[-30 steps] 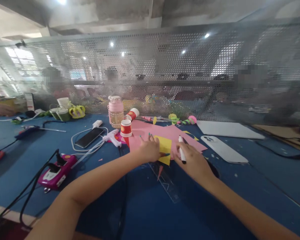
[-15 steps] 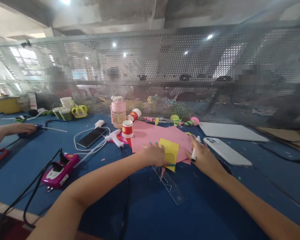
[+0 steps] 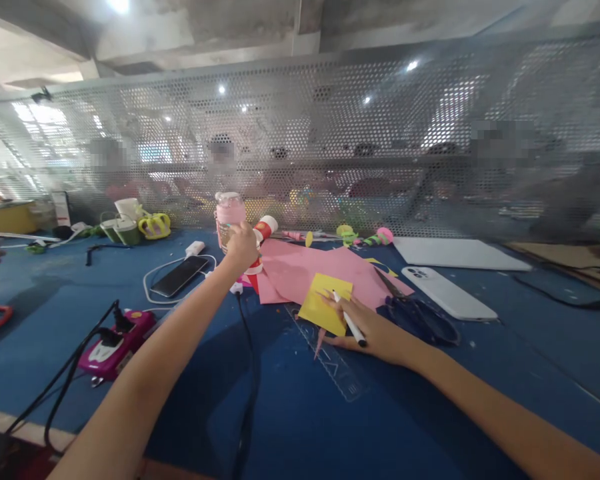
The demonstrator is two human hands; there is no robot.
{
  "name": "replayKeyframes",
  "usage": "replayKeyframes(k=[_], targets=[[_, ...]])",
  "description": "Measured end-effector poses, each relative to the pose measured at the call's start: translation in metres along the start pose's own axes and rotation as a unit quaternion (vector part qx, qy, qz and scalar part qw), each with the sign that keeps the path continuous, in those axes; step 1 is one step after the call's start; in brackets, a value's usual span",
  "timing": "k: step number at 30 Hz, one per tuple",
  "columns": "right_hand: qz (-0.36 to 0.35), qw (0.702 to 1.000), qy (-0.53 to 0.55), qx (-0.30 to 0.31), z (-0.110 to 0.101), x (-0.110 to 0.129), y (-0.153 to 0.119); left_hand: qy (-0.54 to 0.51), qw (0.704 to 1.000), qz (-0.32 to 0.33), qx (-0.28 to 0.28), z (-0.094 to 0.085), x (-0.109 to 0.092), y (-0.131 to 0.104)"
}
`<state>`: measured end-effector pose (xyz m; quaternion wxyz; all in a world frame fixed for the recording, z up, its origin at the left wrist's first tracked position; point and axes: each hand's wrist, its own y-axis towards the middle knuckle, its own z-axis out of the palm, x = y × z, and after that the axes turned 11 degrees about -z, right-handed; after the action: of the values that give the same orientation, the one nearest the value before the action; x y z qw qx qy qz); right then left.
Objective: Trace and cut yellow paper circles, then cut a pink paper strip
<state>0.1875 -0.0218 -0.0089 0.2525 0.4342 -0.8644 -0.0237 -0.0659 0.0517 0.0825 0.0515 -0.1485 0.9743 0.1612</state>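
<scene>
My left hand is closed over the top of a red-and-white paper cup, just in front of a pink water bottle; the hand hides most of the cup. A second red paper cup leans behind it. In my right hand is a white marker with a black end. That hand rests on the lower right of a yellow paper sheet. Pink paper sheets lie behind the yellow one, and a clear ruler lies partly beneath it.
Dark-handled scissors lie right of the papers, near a white phone and a white flat panel. Leftward are a black phone with cable and a magenta power strip. A perforated metal screen stands behind.
My left hand has left the yellow paper and moved up and left to the paper cup. My right hand has shifted left onto the yellow paper with the marker, uncovering the scissors.
</scene>
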Motion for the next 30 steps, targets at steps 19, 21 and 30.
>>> replayKeyframes(k=[19,21,30], targets=[[-0.03,0.998,-0.026,0.039,-0.007,0.012,0.001,-0.372,0.921,0.004,-0.118,-0.019,-0.005,0.018],[-0.03,0.998,-0.043,0.025,-0.004,0.011,0.002,-0.419,0.901,0.006,-0.109,-0.025,-0.009,0.016],[-0.073,0.991,-0.054,-0.101,-0.003,0.0,0.0,-0.425,0.904,0.002,-0.054,-0.027,-0.02,0.01]])
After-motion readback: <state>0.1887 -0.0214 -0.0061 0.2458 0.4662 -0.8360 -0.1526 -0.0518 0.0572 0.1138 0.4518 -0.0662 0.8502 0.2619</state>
